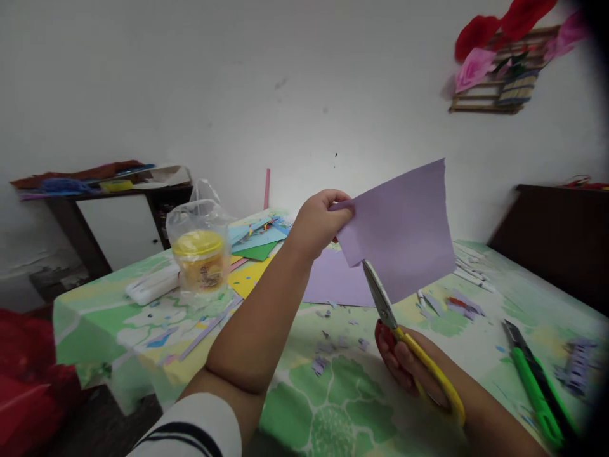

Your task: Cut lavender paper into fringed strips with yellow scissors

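- The left hand (326, 219) pinches the purple paper (404, 228) by its top left edge, between the thumb and the bent fingers.
- The purple paper is up in the air, over the table. It is tilted, and a small piece at its lower left sticks out by a cut.
- The right hand (404, 363) holds the yellow-handled scissors (382, 301). Its fingers are curled around the handle.
- The scissors point up, and their tip is right at the bottom edge of the paper, by the cut.
- Under the paper, a big purple sheet (333, 279) lies flat on the flowery tablecloth (333, 406).
- Little purple scraps (320, 365) lie on the cloth, near the scissors.
- On the right side is a green box cutter (535, 387), lying on the cloth.
- On the left side, a tub with a yellow lid (197, 244) sits in a clear plastic bag (204, 206).
- Yellow paper (245, 279), green paper (259, 252) and light blue paper (266, 237) are between the tub and the left arm or just behind.
- Red and pink flowers (476, 68) hang on the wall.
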The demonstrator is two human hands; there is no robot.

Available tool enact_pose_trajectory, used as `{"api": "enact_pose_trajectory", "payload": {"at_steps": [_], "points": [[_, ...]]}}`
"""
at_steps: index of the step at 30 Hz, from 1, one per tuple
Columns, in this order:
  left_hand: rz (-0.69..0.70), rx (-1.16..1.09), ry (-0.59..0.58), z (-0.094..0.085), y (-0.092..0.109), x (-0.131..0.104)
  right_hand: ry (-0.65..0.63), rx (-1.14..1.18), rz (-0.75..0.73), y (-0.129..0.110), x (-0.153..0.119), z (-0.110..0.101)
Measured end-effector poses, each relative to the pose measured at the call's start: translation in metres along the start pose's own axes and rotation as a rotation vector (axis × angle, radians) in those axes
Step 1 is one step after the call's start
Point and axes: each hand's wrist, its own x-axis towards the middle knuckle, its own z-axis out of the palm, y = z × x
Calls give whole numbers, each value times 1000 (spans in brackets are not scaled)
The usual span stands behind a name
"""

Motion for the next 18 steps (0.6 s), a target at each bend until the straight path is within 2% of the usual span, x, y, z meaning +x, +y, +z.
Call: {"api": "enact_pose_trajectory", "payload": {"at_steps": [18], "points": [[-29, -145, 23, -3, 3, -2, -40, -94, -145, -6, 1, -3]]}}
